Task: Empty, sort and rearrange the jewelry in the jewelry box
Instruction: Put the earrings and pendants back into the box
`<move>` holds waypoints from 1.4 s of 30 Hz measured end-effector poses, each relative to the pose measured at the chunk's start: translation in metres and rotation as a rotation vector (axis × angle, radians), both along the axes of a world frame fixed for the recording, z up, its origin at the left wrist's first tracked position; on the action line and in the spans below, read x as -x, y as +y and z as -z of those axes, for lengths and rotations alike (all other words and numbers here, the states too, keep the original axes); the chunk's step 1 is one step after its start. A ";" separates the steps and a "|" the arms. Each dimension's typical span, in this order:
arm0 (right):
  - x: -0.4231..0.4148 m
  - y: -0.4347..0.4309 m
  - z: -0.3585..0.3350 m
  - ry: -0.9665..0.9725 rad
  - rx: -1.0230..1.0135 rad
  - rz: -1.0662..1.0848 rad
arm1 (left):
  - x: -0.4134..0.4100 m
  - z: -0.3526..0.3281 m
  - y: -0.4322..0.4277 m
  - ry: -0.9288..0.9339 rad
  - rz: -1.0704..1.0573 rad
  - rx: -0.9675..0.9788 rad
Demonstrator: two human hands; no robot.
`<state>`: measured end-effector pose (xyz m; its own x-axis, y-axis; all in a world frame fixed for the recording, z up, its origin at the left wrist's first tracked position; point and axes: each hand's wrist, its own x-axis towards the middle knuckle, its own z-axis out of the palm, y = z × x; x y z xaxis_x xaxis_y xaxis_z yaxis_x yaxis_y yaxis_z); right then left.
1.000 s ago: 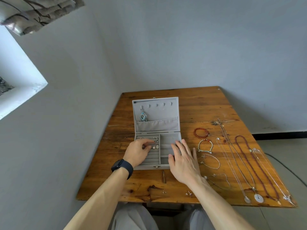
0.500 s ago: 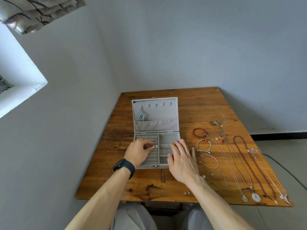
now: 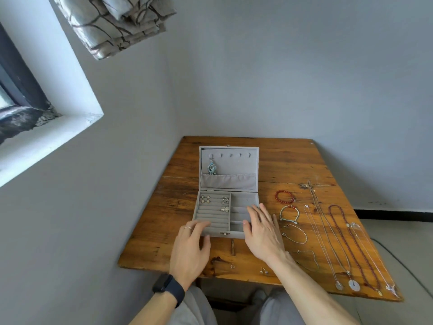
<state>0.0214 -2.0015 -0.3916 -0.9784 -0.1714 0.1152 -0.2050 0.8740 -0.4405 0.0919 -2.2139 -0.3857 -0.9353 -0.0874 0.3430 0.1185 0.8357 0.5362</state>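
Note:
An open grey jewelry box (image 3: pixel 243 200) stands on the wooden table (image 3: pixel 293 165). A blue pendant (image 3: pixel 212 169) hangs in its lid. Three pairs of earrings (image 3: pixel 205 199) sit in the ring-roll section at the left. My left hand (image 3: pixel 190 249) lies at the box's front left corner, fingers relaxed, touching its front edge, a ring on one finger. My right hand (image 3: pixel 262 233) rests flat over the box's right compartments, fingers straight. Neither hand holds anything.
To the right of the box lie a red bead bracelet (image 3: pixel 284 196), other bracelets (image 3: pixel 289 214) and several long necklaces (image 3: pixel 337 242). Small stud earrings (image 3: pixel 263 270) lie near the table's front edge. A wall borders the table's left and back.
My left hand has pulled back out of the ring-roll section to the box's front left corner, uncovering the earrings. The right hand stays on the right compartments. The view tilted up.

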 end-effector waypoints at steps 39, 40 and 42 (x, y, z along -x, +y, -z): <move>-0.126 0.016 0.004 0.261 0.440 0.151 | -0.043 0.036 0.008 -0.116 0.084 0.132; -0.128 0.023 0.005 0.236 0.518 0.184 | -0.043 0.033 0.009 -0.089 0.112 0.115; -0.133 0.036 0.010 0.192 0.632 0.256 | -0.043 0.029 0.015 -0.073 0.148 0.110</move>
<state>0.1549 -1.9654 -0.4011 -0.9315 0.2179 0.2914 -0.1520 0.4944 -0.8558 0.1349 -2.1992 -0.4144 -0.9579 0.0867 0.2736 0.2082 0.8661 0.4545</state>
